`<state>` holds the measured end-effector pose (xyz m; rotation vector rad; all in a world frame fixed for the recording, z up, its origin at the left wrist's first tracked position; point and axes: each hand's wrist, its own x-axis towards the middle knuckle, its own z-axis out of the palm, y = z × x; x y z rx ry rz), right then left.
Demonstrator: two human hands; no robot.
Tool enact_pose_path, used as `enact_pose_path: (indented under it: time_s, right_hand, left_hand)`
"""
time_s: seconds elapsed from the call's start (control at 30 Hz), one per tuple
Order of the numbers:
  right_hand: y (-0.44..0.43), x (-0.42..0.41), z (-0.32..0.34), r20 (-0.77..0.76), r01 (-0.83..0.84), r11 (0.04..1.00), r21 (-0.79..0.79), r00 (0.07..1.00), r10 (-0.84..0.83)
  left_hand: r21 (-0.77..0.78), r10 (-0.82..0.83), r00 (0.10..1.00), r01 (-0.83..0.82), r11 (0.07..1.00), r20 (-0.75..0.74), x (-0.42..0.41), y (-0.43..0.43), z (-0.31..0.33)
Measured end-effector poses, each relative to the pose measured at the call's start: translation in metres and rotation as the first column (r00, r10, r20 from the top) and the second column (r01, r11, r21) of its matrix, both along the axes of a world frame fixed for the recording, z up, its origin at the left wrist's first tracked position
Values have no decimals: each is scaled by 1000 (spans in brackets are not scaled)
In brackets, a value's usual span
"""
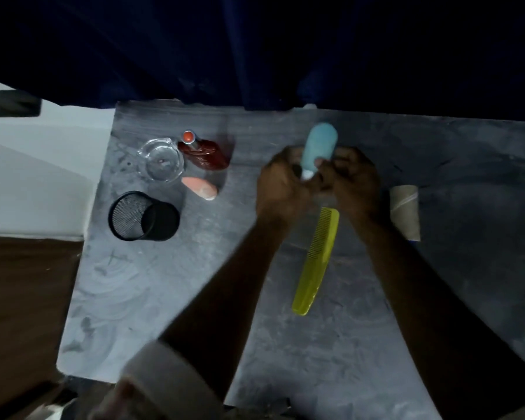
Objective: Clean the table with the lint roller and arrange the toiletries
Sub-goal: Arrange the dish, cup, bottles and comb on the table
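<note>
A light blue bottle (320, 147) with a white cap end is held above the grey table (164, 283) near its far edge. My left hand (282, 183) and my right hand (352, 177) both grip its lower, cap end. A yellow comb (315, 262) lies flat just below my hands. A brownish roll (404, 212), likely the lint roller, lies to the right of my right wrist. At the left stand a black mesh cup (143, 216), a clear glass dish (161, 160), a dark red bottle (205, 153) with an orange cap and a small peach-coloured object (199, 187).
A dark blue curtain (255, 50) hangs behind the table's far edge. A white surface (34, 177) with a dark phone-like slab (11, 103) adjoins the table's left side. Brown floor (19, 298) shows at lower left.
</note>
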<state>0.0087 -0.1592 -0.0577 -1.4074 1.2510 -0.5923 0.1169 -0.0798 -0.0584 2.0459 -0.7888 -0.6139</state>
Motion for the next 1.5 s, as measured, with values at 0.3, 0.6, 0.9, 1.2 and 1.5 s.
enact_pose_path:
  time_s: [0.3, 0.6, 0.9, 1.2, 1.5]
  right_hand:
    - [119, 7, 15, -194, -510, 850, -133, 854, 483]
    - [162, 87, 2, -303, -592, 713, -376, 806, 509]
    - [171, 102, -10, -342, -552, 701, -452, 832, 436]
    - [176, 99, -14, -364, -553, 706, -442, 830, 422]
    - [177, 98, -15, -339, -540, 713, -448, 840, 423]
  left_hand:
    - [-44, 305, 940, -314, 948, -152, -31, 160, -2]
    - [-201, 381, 915, -401, 894, -130, 28, 186, -16]
    - [-210, 347, 908, -396, 894, -235, 42, 187, -26]
    - [-194, 313, 921, -359, 913, -232, 43, 191, -22]
    - [-173, 285, 939, -319, 932, -195, 46, 194, -20]
